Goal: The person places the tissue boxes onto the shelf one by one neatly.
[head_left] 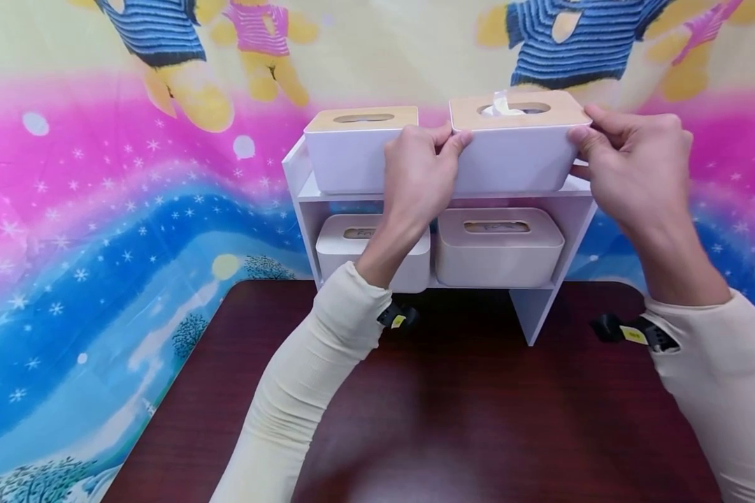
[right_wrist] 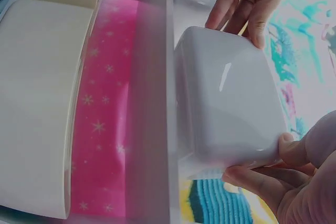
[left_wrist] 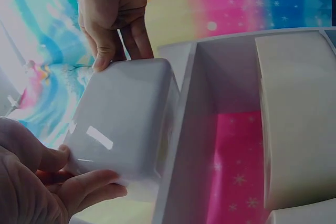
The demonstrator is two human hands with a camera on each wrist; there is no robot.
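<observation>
On the right side of the white shelf's top board stands a white tissue box (head_left: 509, 157) with a light wooden lid; white tissue pokes from its slot. My left hand (head_left: 420, 168) grips its left end, thumb on the front corner. At the opposite end my right hand (head_left: 642, 164) holds the box by its right corner. In the left wrist view the same tissue box (left_wrist: 121, 108) lies between both hands. The right wrist view also shows the tissue box (right_wrist: 236, 98) pinched from each end. Whether its base touches the board is hard to tell.
Another wooden-lidded tissue box (head_left: 352, 157) sits on the top left of the shelf (head_left: 544, 307). Two white tissue boxes, one left (head_left: 333, 255) and one right (head_left: 500, 262), stand on the lower board. A dark wooden table (head_left: 478, 419) lies below, before a patterned cloth backdrop (head_left: 132, 209).
</observation>
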